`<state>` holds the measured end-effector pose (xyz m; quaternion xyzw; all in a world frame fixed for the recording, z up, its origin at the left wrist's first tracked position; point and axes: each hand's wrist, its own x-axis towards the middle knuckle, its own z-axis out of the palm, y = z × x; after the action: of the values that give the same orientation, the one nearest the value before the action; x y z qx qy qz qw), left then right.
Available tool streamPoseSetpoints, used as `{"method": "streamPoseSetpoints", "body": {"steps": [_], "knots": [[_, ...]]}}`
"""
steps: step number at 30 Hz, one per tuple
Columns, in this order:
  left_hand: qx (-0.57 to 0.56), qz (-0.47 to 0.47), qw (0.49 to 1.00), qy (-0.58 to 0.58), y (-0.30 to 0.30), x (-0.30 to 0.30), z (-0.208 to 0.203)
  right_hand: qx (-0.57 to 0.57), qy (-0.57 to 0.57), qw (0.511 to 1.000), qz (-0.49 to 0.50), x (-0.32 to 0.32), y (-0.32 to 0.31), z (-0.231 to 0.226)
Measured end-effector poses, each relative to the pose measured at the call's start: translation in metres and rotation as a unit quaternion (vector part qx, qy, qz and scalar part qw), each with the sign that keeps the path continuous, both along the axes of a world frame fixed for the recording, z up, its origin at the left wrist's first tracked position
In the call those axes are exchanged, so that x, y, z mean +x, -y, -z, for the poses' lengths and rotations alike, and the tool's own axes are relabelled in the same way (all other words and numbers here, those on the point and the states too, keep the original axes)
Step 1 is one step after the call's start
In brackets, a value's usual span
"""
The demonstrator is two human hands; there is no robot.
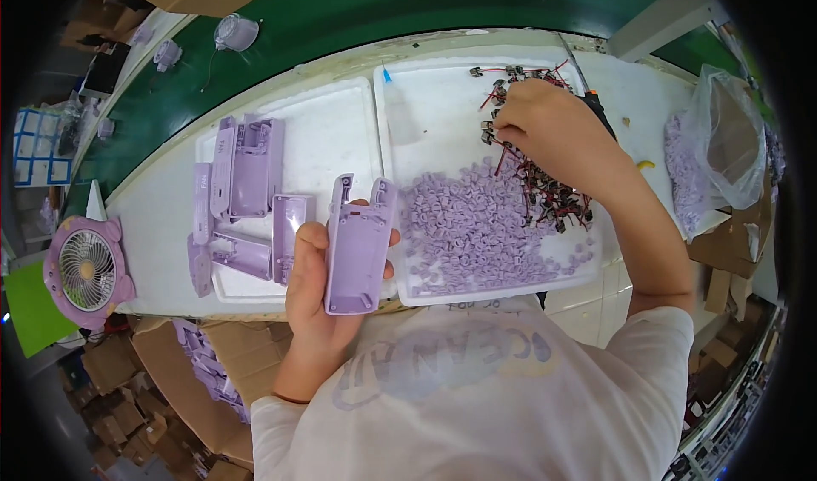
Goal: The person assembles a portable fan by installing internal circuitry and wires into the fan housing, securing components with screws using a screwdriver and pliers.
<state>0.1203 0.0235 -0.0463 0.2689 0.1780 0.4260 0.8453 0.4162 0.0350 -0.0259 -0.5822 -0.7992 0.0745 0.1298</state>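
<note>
Left of the left hand (313, 287), which grips a housing (356, 268), other housings (255, 179) lie on a tray (328, 132); farther left, a fan (87, 268). Right of the grip, a second tray (425, 98) holds small parts (477, 234) and, beyond, wired components (553, 196) beneath the right hand (540, 111).

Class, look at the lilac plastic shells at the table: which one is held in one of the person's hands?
The open shell in the left hand; the other shells lie unheld, on or beside the left white tray.

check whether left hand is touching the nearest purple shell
Touching: the head view shows the left hand gripping the shell, fingertips curled around its right edge.
</note>
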Motion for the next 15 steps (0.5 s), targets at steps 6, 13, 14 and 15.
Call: {"method": "streamPoseSetpoints", "body": {"steps": [6,13,14,15], "knots": [[0.008,0.016,0.999,-0.042,0.002,0.005,-0.002,0.013,-0.043,0.999,0.026,-0.005,0.007,0.012],[0.016,0.025,0.995,-0.099,0.006,0.014,-0.006,0.049,0.032,0.998,0.008,-0.009,0.006,0.015],[0.003,0.032,0.994,-0.103,0.006,0.015,-0.007,0.055,0.057,0.997,-0.007,-0.008,0.006,0.015],[-0.011,0.036,0.993,-0.108,0.007,0.016,-0.007,0.056,0.058,0.997,-0.008,-0.009,0.005,0.014]]}}
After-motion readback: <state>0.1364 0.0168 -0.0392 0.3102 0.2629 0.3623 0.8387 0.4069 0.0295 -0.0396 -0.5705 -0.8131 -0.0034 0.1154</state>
